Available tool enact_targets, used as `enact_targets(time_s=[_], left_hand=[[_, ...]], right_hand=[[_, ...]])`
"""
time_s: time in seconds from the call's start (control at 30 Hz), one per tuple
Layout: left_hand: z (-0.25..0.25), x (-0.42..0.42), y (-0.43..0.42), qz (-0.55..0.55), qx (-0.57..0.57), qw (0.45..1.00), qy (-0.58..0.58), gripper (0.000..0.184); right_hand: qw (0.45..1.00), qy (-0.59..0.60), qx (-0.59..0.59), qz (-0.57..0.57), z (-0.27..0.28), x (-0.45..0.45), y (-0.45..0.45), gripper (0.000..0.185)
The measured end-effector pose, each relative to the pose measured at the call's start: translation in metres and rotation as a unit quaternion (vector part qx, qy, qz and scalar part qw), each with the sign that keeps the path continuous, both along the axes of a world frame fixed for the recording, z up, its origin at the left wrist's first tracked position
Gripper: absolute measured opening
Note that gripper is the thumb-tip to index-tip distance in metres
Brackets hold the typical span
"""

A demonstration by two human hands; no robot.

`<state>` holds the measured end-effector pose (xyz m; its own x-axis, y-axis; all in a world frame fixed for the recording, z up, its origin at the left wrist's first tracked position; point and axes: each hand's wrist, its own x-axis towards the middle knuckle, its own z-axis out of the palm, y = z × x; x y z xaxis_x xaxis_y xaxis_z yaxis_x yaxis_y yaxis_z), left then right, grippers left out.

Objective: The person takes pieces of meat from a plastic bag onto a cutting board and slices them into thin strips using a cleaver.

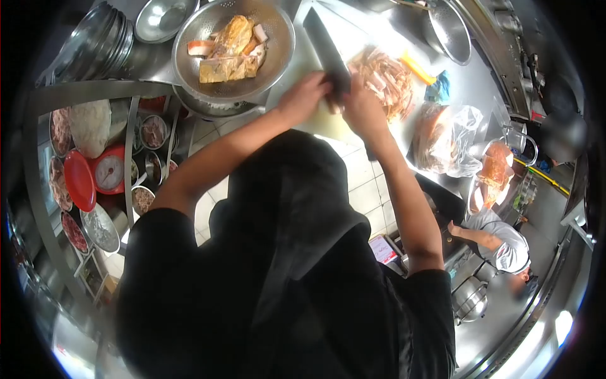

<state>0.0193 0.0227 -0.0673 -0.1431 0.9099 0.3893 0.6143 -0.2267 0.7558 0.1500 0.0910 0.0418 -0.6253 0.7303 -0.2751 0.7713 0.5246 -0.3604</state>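
Note:
My right hand (365, 107) is closed around the handle end of a broad kitchen knife (323, 44), whose dark blade points away from me over the white cutting board (372, 28). Close to the blade, the bent fingers of my left hand (304, 100) hold a small piece of meat (335, 105), partly hidden by the hands and knife. Just right of the knife lies a heap of sliced meat (386, 88). A perforated metal colander (183, 38) at the upper left contains several browned meat chunks (230, 54).
A yellow object (418, 68), a blue crumpled item (440, 87) and meat in a clear plastic bag (467, 129) lie to the right. Beyond is a tray of roasted meat (495, 165). Bowls and a red scale (112, 170) fill the left shelves. Another person (508, 249) stands at right.

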Motion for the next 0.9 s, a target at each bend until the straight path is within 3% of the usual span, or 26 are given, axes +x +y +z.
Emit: enact_targets(time_s=[0.1, 0.17, 0.2, 0.33, 0.4, 0.53, 0.6, 0.77, 0.9], left_hand=[[0.006, -0.001, -0.003, 0.013, -0.006, 1.0, 0.01, 0.035], [0.002, 0.0, -0.006, 0.016, -0.026, 1.0, 0.002, 0.036], [0.002, -0.001, -0.007, 0.014, -0.03, 0.999, 0.026, 0.023], [-0.003, 0.001, -0.006, -0.002, -0.038, 0.999, 0.03, 0.023], [0.002, 0.001, -0.001, 0.021, -0.093, 0.987, -0.13, 0.031], [0.009, -0.004, -0.007, 0.023, -0.016, 1.0, -0.005, 0.027], [0.001, -0.003, -0.008, 0.029, -0.017, 0.999, 0.004, 0.027], [0.002, -0.002, -0.006, 0.027, -0.026, 0.999, 0.015, 0.027], [-0.003, -0.001, -0.001, 0.034, 0.026, 0.999, 0.002, 0.026]], right_hand=[[0.995, -0.026, 0.027, 0.088, 0.003, 0.023, -0.012, 0.034], [0.995, -0.083, -0.046, -0.026, 0.017, 0.028, -0.031, 0.036], [0.996, -0.087, -0.014, -0.018, 0.008, 0.024, -0.034, 0.036], [1.0, 0.003, 0.029, 0.007, -0.008, -0.016, -0.006, 0.034], [0.999, 0.01, 0.029, 0.01, 0.002, -0.015, -0.001, 0.033], [0.999, -0.021, -0.035, 0.011, 0.018, 0.017, -0.023, 0.039], [0.997, -0.052, -0.033, -0.034, 0.006, 0.02, -0.035, 0.043], [1.0, 0.026, -0.004, -0.016, -0.018, -0.011, 0.0, 0.031], [0.999, 0.042, -0.019, 0.019, 0.015, 0.002, 0.0, 0.025]])
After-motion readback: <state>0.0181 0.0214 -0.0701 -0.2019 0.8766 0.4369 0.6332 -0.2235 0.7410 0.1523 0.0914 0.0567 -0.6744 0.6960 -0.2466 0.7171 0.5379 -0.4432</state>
